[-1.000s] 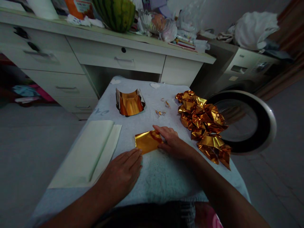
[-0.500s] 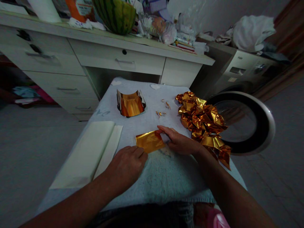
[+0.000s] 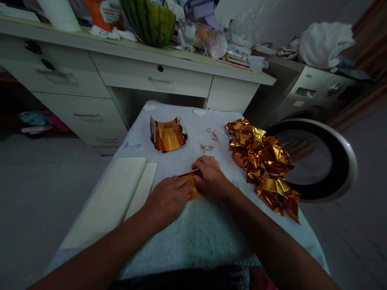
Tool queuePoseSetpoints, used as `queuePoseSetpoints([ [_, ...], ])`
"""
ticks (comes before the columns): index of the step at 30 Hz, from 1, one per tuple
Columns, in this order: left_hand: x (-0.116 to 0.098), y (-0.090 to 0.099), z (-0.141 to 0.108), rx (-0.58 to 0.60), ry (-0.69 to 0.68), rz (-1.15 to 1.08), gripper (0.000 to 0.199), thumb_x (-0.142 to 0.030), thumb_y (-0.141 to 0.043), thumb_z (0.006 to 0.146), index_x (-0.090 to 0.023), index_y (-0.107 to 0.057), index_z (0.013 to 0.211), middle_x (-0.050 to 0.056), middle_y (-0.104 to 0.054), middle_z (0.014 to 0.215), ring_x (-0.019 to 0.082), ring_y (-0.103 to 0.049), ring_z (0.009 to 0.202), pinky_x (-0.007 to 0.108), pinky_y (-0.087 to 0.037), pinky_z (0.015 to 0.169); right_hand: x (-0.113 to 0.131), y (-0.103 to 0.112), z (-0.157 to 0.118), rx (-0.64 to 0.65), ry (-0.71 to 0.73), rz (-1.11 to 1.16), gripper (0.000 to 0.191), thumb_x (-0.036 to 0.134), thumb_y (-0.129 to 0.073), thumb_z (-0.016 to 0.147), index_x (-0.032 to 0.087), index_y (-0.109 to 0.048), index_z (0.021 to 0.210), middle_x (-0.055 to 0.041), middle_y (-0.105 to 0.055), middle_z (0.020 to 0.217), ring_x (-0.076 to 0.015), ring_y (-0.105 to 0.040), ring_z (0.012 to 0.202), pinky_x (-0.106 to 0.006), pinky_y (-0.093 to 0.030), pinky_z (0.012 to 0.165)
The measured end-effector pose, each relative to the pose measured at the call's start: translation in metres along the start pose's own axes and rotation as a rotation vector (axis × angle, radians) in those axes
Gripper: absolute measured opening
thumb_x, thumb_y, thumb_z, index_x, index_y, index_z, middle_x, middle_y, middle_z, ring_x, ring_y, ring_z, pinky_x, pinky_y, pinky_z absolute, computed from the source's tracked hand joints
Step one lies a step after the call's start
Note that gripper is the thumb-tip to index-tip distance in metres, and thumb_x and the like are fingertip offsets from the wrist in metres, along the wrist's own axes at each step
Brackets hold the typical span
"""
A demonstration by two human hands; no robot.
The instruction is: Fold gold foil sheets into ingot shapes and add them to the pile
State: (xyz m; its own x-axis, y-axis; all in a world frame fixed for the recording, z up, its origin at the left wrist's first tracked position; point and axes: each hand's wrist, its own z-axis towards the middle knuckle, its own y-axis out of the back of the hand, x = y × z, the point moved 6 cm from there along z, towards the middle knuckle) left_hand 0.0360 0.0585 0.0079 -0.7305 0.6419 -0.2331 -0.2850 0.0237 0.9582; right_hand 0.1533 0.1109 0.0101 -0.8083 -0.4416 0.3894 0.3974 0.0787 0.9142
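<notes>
A small gold foil sheet (image 3: 196,191) lies on the cloth-covered table between my hands, mostly covered by them. My left hand (image 3: 171,201) has its fingers closed on the sheet's left part. On the right part, my right hand (image 3: 210,176) presses with bent fingers, gripping the foil near its upper edge. Beyond them, small twisted gold ties (image 3: 207,148) rest on the cloth. A curved stack of gold foil (image 3: 169,136) stands farther back on the left. To the right is a heap of crumpled gold foil pieces (image 3: 261,151).
Folded pale paper (image 3: 105,201) lies on the table's left side. Behind the table stands a white drawer desk (image 3: 130,74) bearing a cut watermelon (image 3: 149,24) and plastic bags. A washing machine's open round door (image 3: 343,161) reaches close to the table's right edge.
My right hand has moved left over the foil, closer to my left hand. Less of the sheet shows between them. The view has shifted slightly.
</notes>
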Motion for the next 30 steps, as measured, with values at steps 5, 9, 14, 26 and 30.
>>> queuePoseSetpoints([
  [5, 0.015, 0.011, -0.002, -0.119, 0.193, -0.026, 0.024, -0.026, -0.066, 0.078, -0.018, -0.060, 0.100, 0.009, -0.059, 0.104, 0.028, -0.054, 0.098, 0.042, -0.047, 0.083, 0.003, 0.000, -0.004, -0.007, 0.012, -0.029, 0.020, 0.012, -0.052, 0.074, 0.019, -0.059, 0.092, -0.0070, -0.056, 0.102, -0.0228, -0.046, 0.096, -0.034, -0.036, 0.081],
  [9, 0.030, 0.008, -0.005, -0.182, 0.329, -0.022, 0.056, -0.036, -0.070, 0.072, -0.018, -0.052, 0.122, 0.013, -0.053, 0.123, 0.034, -0.046, 0.115, 0.050, -0.042, 0.093, 0.003, 0.000, -0.005, -0.015, 0.022, -0.058, 0.028, 0.015, -0.053, 0.073, 0.018, -0.058, 0.101, -0.0078, -0.056, 0.101, -0.0239, -0.046, 0.094, -0.035, -0.036, 0.081],
  [14, 0.036, 0.002, -0.006, -0.129, 0.360, -0.029, 0.048, -0.042, -0.068, 0.071, -0.019, -0.057, 0.112, 0.013, -0.054, 0.122, 0.034, -0.046, 0.116, 0.050, -0.040, 0.094, 0.003, -0.002, -0.006, -0.008, 0.015, -0.104, 0.027, 0.018, -0.055, 0.072, 0.018, -0.060, 0.098, -0.0079, -0.056, 0.096, -0.0244, -0.046, 0.091, -0.036, -0.035, 0.079],
  [26, 0.032, 0.005, 0.000, -0.080, 0.320, -0.156, 0.025, -0.027, -0.068, 0.071, -0.022, -0.056, 0.093, 0.007, -0.054, 0.112, 0.030, -0.046, 0.111, 0.047, -0.039, 0.090, 0.003, -0.001, -0.009, -0.022, 0.055, -0.054, 0.033, 0.017, -0.056, 0.069, 0.018, -0.059, 0.102, -0.0070, -0.057, 0.098, -0.0238, -0.046, 0.093, -0.035, -0.033, 0.079],
  [30, 0.028, 0.006, 0.002, -0.103, 0.275, -0.238, 0.022, -0.020, -0.065, 0.072, -0.023, -0.053, 0.090, 0.004, -0.057, 0.101, 0.028, -0.050, 0.106, 0.043, -0.040, 0.087, 0.005, 0.004, -0.012, -0.041, 0.087, -0.034, 0.017, 0.018, -0.057, 0.073, 0.018, -0.063, 0.089, -0.0063, -0.056, 0.097, -0.0231, -0.045, 0.095, -0.035, -0.031, 0.080],
])
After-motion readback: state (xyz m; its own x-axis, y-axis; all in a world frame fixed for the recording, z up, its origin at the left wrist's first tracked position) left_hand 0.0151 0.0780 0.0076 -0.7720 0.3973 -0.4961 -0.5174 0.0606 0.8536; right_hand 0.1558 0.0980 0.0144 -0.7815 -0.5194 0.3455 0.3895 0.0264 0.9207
